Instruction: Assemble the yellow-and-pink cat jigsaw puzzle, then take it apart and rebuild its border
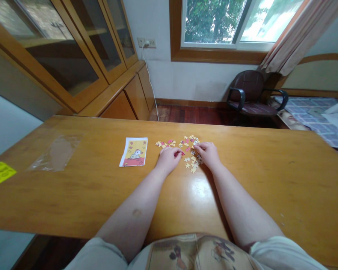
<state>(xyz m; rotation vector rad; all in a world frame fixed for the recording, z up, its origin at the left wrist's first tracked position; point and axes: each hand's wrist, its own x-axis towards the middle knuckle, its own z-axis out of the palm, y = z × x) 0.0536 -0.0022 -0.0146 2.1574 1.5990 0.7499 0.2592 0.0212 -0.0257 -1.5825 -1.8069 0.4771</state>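
Note:
Small jigsaw puzzle pieces (pixel 193 164), mostly yellow, pink and white, lie loosely scattered between and beyond my hands. My left hand (pixel 169 156) is closed, with a red puzzle piece (pixel 182 153) at its fingertips. At the right side of the pile, my right hand (pixel 208 153) has thumb and fingers pinched together among the pieces; whatever is between them is too small to make out. Another group of pieces (pixel 165 144) lies just past my left hand. To the left rests a picture card (pixel 135 152) showing a white animal on yellow and pink.
The wooden table (pixel 101 195) spans the view. A clear plastic bag (pixel 58 152) and a yellow label (pixel 0 174) lie at its left. Beyond stand a glass-door cabinet (pixel 112 90), an office chair (pixel 250 93) and a bed (pixel 321 112). A white cable (pixel 150 80) hangs from the wall socket.

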